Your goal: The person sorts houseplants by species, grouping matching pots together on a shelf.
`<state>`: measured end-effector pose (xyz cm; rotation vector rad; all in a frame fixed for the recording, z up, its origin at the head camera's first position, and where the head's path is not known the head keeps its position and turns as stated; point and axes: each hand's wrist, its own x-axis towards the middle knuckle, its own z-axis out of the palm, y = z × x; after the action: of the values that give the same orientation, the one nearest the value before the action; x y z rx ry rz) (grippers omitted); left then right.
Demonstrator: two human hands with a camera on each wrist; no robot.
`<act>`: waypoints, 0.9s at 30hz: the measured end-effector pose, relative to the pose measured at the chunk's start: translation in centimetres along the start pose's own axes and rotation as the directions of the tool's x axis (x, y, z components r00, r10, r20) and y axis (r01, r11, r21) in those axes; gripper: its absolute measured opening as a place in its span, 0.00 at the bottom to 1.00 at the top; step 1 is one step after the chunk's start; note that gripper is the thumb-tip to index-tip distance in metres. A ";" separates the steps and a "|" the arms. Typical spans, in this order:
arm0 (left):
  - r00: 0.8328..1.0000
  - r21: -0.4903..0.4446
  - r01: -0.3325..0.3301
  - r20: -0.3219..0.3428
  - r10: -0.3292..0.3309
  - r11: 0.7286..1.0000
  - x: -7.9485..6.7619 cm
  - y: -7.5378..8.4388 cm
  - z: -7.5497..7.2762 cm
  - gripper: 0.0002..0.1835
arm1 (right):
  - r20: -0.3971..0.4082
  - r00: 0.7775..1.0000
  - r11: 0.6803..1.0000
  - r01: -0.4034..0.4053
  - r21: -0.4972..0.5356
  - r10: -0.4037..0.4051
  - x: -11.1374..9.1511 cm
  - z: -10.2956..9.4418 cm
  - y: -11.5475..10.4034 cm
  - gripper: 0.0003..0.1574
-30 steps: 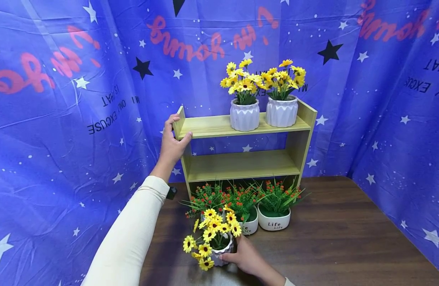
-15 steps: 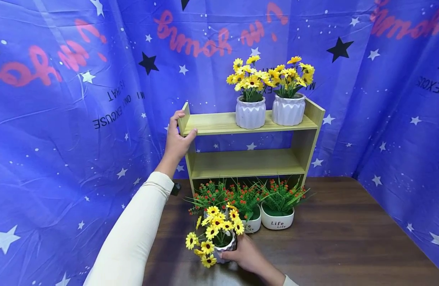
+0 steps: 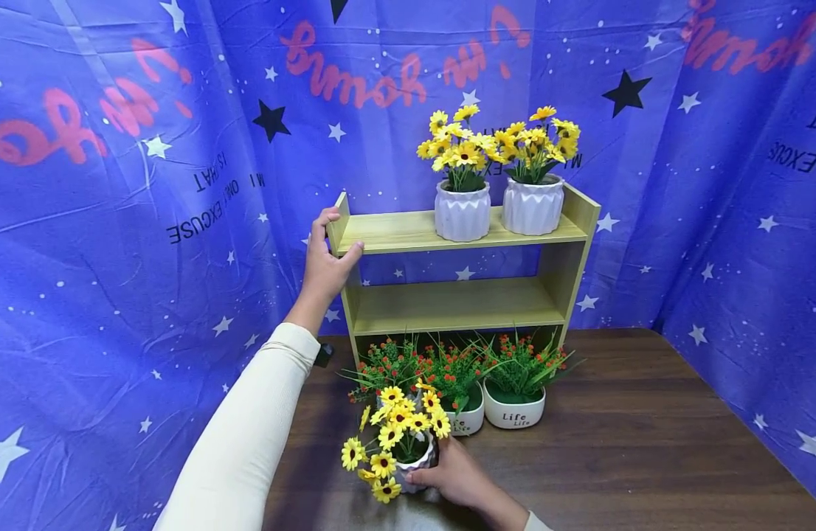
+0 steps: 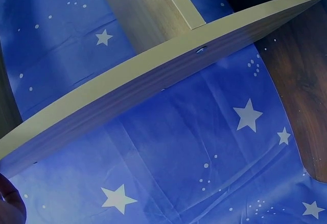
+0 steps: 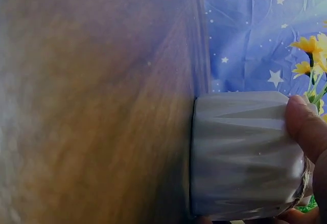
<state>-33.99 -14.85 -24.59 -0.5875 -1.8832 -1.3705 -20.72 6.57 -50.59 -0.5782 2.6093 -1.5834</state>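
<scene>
My left hand (image 3: 324, 271) grips the upper end of the left side of a light wooden shelf (image 3: 454, 306), its thumb on the front edge. In the left wrist view, the side panel (image 4: 153, 73) crosses the frame, and part of a finger shows at the lower left. Low in front, my right hand (image 3: 460, 473) holds a white ribbed flowerpot (image 5: 245, 152), the thumb on its wall near the rim. The pot stands on the table, and its yellow flowers (image 3: 391, 436) lean to the left.
Two similar white pots (image 3: 462, 215) of yellow flowers stand on the shelf's top board. Before the bottom level sit three red-flowered green plants; the rightmost has an oval white planter (image 3: 513, 413) lettered "Life". A blue starry curtain (image 3: 395, 155) hangs behind the brown table (image 3: 634, 428).
The head view has shifted slightly. Both hands keep their hold, the left on the shelf and the right on the flowerpot, with no clear movement of either thing.
</scene>
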 end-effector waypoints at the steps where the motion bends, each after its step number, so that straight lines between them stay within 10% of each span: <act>1: 1.000 0.001 -0.006 -0.004 0.006 1.000 0.0 0.0 -0.1 0.29 | 0.007 1.000 1.000 -0.001 0.019 0.001 0.0 0.1 -0.1 0.48; 27: 1.000 -0.006 0.001 -0.004 -0.001 1.000 0.3 -1.5 0.3 0.29 | -0.052 0.999 1.000 -0.005 -0.005 0.005 -0.6 0.6 0.0 0.54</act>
<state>-35.38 -15.06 -25.31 -0.5860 -1.8770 -1.3770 -20.01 6.23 -50.97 -0.5370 2.6505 -1.6125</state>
